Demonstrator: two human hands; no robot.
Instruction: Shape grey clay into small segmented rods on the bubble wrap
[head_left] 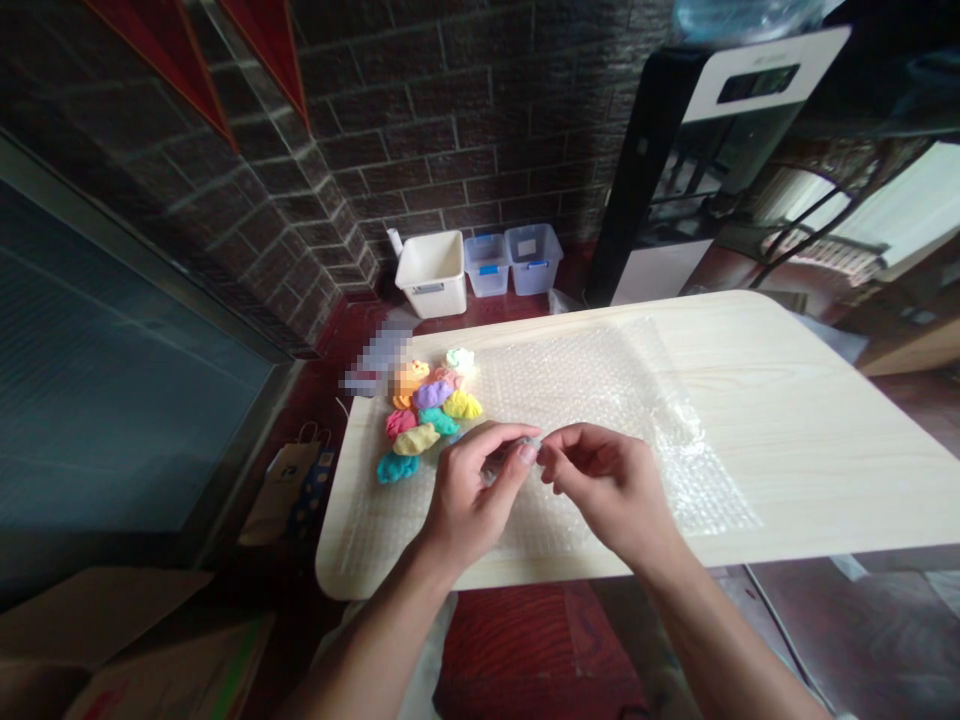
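Note:
My left hand (472, 485) is closed on a small, greyish, shiny piece (529, 444), which shows only between its thumb and fingertips. Whether it is plastic film or something soft, I cannot make out. At the right edge of this piece, my right hand (600, 475) pinches with thumb and forefinger. Both hands are over a sheet of bubble wrap (562, 380) spread on the pale wooden table (817, 430). Left of them lie several soft, clay-like lumps, among them a purple lump (433, 395), a yellow lump (463, 404), a beige lump (416, 440) and a teal lump (397, 467).
Behind the table, a white bin (433, 275) and two clear plastic boxes, one a bluish box (534, 260), stand on the floor by the brick wall. A water dispenser (690, 170) is at the back right. Paper bags (289, 490) and a cardboard box (142, 650) are at left.

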